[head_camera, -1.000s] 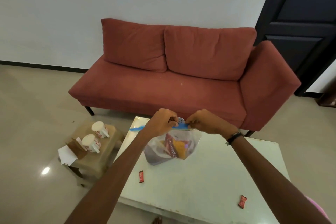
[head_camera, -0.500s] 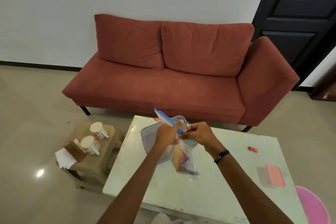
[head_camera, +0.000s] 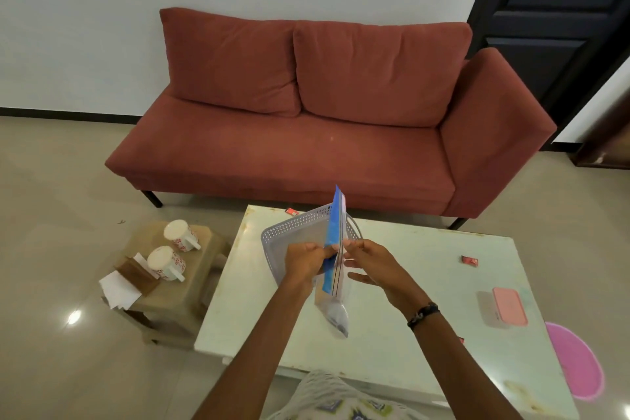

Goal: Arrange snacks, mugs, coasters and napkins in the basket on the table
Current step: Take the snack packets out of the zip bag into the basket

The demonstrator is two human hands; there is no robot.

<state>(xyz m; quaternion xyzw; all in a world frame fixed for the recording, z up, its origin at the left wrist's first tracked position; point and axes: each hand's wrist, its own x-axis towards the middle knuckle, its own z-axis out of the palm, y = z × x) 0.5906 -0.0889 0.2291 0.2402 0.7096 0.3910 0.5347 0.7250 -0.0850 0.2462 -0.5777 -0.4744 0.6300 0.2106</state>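
The person holds a clear zip bag [head_camera: 335, 269] edge-on above the white table [head_camera: 402, 310], just in front of the grey perforated basket [head_camera: 289, 235]. The left hand [head_camera: 306, 261] pinches the blue seal strip, fingers curled round it; the right hand [head_camera: 370, 266] nips the opposite lip with thumb and forefinger, the other fingers loose. The bag looks light, limp and slippery, its contents sagging to the bottom, so the stiffer seal is probably the safest hold. Two floral mugs [head_camera: 174, 251], likely fragile, stand with napkins [head_camera: 119, 290] on a side stool [head_camera: 177, 297].
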